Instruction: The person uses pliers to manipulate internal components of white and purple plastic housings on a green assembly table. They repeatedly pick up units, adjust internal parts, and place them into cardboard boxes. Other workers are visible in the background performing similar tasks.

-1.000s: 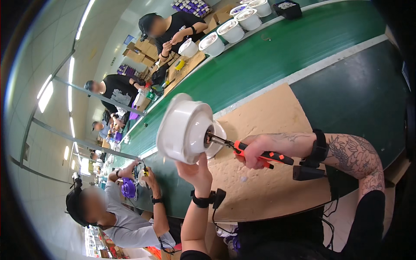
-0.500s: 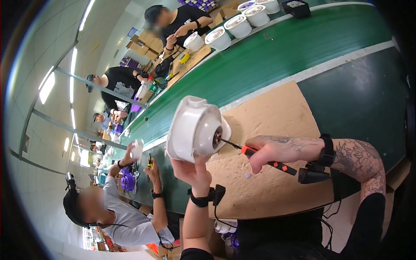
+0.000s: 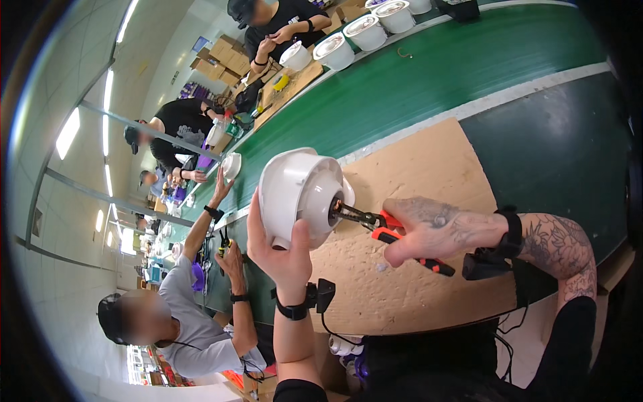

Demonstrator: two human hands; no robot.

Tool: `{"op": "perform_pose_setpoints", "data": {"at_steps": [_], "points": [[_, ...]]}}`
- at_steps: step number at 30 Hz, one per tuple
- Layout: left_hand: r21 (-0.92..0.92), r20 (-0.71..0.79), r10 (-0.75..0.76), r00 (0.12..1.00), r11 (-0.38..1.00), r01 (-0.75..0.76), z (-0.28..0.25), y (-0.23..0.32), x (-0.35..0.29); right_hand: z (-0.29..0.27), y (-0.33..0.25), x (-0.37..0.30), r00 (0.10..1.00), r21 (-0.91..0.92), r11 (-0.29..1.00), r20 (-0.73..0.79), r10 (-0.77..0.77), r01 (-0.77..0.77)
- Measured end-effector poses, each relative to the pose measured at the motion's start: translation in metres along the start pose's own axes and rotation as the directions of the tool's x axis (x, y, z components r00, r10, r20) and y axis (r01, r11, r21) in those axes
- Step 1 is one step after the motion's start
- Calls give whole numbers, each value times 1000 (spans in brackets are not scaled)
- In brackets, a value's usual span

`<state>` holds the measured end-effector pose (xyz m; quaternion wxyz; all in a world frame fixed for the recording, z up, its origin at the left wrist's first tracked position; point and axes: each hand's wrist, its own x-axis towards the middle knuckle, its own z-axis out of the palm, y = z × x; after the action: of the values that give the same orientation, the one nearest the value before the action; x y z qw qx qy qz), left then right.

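Observation:
My left hand [image 3: 281, 261] grips a white plastic appliance housing [image 3: 288, 191] from below and the near side, holding it tilted above a cardboard sheet [image 3: 429, 285]. The housing has a round dark opening facing right, with something copper-coloured inside. In my right hand [image 3: 429, 231] is a pair of pliers [image 3: 365, 217] with red and black handles, fingers wrapped round the grips. The plier jaws reach to the opening and touch or sit just inside it; exactly what they pinch is too small to tell.
Beyond the cardboard runs a green conveyor belt [image 3: 429, 87] with a pale edge strip. White tubs [image 3: 365, 32] line its far side. A co-worker [image 3: 201, 328] at left reaches to another white housing [image 3: 231, 165] on the belt, holding yellow-handled pliers. More people work across the belt.
My pliers' handles have spread apart and the jaws show more broadly at the opening. My left fingers have shifted on the housing. The co-worker at left has set a white part on the belt.

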<state>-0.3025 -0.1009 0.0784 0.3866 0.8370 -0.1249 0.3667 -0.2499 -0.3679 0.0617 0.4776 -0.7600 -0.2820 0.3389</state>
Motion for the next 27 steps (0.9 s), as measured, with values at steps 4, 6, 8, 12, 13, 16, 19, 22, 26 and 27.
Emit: {"op": "perform_pose_setpoints", "data": {"at_steps": [4,6,8,12,13,16,19,22,26,27], "points": [[-97,-55,-154,987,984,148,39,-36,-47,-13,10,3,988,372,928,146,-42,-16],[-156,59,-286,956,944,292,39,-54,-65,-8,16,8,989,388,920,109,-104,53],[-246,180,-363,914,883,399,29,-61,-72,-6,12,11,988,358,932,108,-107,62],[-755,-205,-106,973,650,-88,11,-28,-13,-9,1,1,997,133,989,56,61,-67],[-631,-155,-47,987,773,-63,11,-17,0,-9,-3,-2,995,63,993,28,93,-95],[53,72,149,986,987,-153,13,6,16,-4,-8,-10,994,-53,993,-30,103,-105],[-9,-65,-41,997,999,41,11,-12,0,-2,0,-1,991,222,974,135,18,-48],[-219,-136,-69,988,975,38,19,-20,-4,7,3,-1,950,631,768,295,-105,-111],[-337,-76,-140,987,935,107,24,-19,-4,20,4,-6,919,808,564,337,-205,-171],[-361,-51,-161,986,923,132,24,-19,-5,24,6,-5,910,830,527,345,-228,-183]]}}
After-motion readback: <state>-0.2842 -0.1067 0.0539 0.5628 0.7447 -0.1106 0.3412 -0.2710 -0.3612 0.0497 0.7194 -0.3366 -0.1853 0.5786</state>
